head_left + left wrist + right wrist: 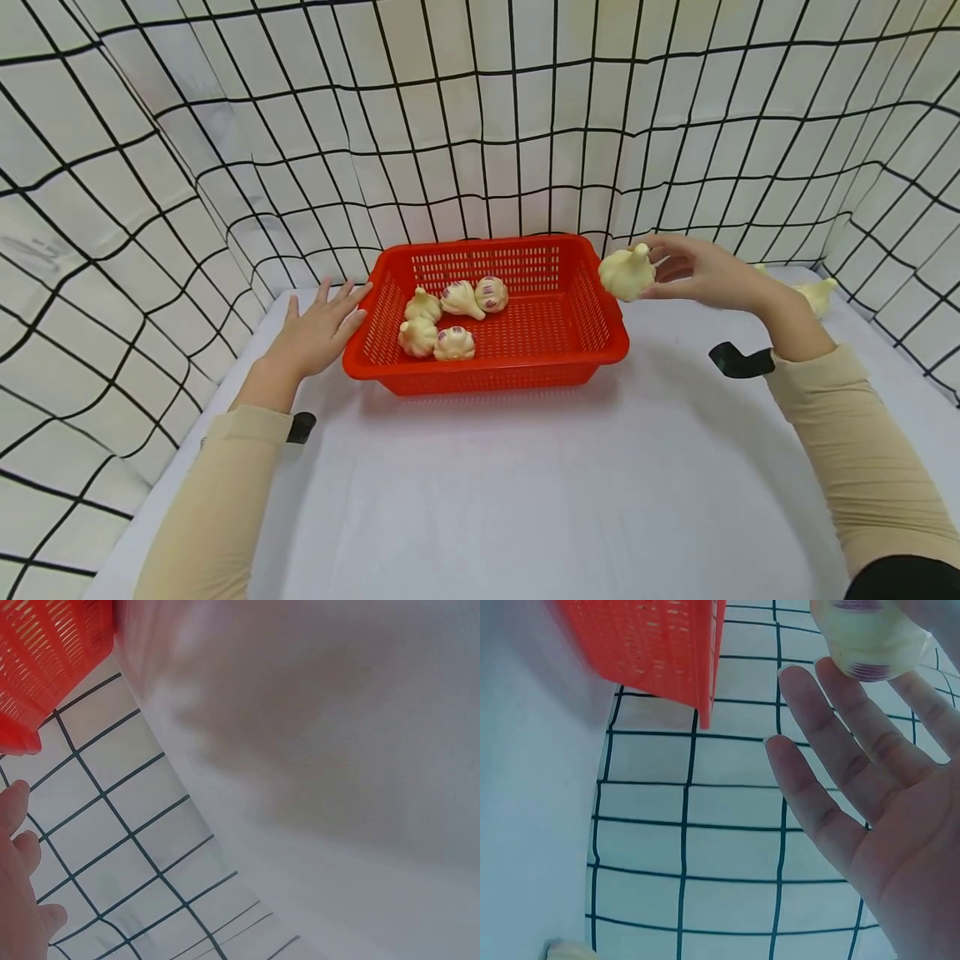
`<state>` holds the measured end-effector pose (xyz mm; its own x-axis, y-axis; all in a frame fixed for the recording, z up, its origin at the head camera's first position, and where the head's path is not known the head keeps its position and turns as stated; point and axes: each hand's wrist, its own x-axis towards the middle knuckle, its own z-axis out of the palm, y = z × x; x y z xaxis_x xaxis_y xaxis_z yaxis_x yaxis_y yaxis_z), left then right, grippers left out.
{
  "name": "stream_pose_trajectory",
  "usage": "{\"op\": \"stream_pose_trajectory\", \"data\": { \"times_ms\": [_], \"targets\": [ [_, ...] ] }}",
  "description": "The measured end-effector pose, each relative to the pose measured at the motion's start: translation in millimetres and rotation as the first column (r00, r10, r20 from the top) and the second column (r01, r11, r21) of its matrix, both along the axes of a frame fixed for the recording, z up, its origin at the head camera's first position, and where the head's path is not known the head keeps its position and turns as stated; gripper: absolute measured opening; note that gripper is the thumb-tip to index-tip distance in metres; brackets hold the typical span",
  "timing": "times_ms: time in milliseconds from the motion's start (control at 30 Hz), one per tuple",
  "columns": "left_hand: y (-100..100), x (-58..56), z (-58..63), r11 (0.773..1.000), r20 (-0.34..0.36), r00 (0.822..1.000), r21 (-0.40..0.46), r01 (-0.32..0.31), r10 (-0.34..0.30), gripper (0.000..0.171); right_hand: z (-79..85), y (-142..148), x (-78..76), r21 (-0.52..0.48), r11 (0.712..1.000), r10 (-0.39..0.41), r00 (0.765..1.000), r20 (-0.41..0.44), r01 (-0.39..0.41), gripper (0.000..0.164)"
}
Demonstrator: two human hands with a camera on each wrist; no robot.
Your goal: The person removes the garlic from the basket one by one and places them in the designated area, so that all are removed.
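Observation:
A red plastic basket (487,375) with slotted walls stands on the white table, several garlic bulbs (454,343) grouped in its left half. At its right rim my right hand (693,271) holds another garlic bulb (627,273) between thumb and fingertips. The right wrist view shows that bulb (870,641) with purple streaks, pinched at the top of the frame, the other fingers stretched out. My left hand (318,329) lies beside the basket's left rim with its fingers spread. In the left wrist view only some fingertips (28,851) show, close to the basket (52,660).
More garlic (816,296) lies at the right end of the table, partly behind my right forearm. A black wire grid (551,129) over white sheeting rises behind the basket and on both sides. White cloth covers the table (525,492).

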<state>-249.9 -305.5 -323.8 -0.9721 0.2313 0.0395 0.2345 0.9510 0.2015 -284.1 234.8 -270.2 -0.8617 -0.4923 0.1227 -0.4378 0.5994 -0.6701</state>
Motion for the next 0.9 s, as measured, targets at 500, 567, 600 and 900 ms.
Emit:
{"op": "stream_pose_trajectory", "data": {
  "times_ms": [500, 567, 600, 900],
  "targets": [
    [-0.5, -0.9, 0.5, 1.0, 0.007, 1.0, 0.002, -0.003, 0.003, 0.065, -14.1, 41.5, 5.2, -0.04, 0.994, -0.101, 0.995, 0.014, 0.101, 0.057],
    [-0.4, -1.4, 0.9, 1.0, 0.002, 1.0, -0.002, 0.0, 0.0, 0.065, -16.8, 47.7, 6.4, -0.055, 0.992, -0.111, 0.994, 0.016, 0.112, 0.056],
    [-0.4, -1.6, 0.9, 1.0, 0.002, 1.0, -0.004, 0.001, -0.001, 0.065, -18.2, 50.9, 7.0, -0.061, 0.992, -0.114, 0.993, 0.015, 0.115, 0.055],
    [-1.3, -2.1, -1.3, 1.0, 0.005, 1.0, -0.002, -0.004, 0.004, 0.066, -35.5, 81.7, 9.8, -0.019, 0.977, -0.213, 0.977, -0.007, 0.213, 0.061]
  ]
}}
